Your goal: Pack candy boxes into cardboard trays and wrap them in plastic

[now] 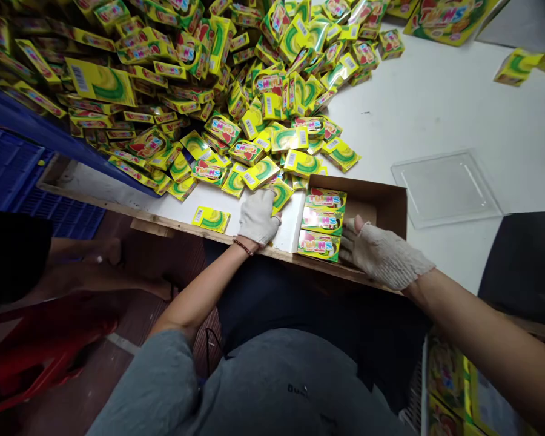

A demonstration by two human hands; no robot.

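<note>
My left hand (258, 219), in a white fingerless-style glove, is at the near edge of the pile. Its fingers close around a small yellow-green box (281, 195), partly hidden by the hand. Inside an open brown carton (381, 192) lies a row of small "TWINS" boxes (320, 221) at the left end. My right hand (381, 251), gloved too, reaches over the carton's near side. Its fingers are stretched out beside the row, the tips partly hidden, and nothing shows in its grasp. One loose yellow box (211, 218) lies left of my left hand.
A large heap of small boxes (186, 79) covers the back left of the white table (418, 109). A clear plastic lid (447, 188) lies right of the carton. Blue crates (13, 175) stand at the left, near another person's legs (95, 272) and a red stool (45, 345).
</note>
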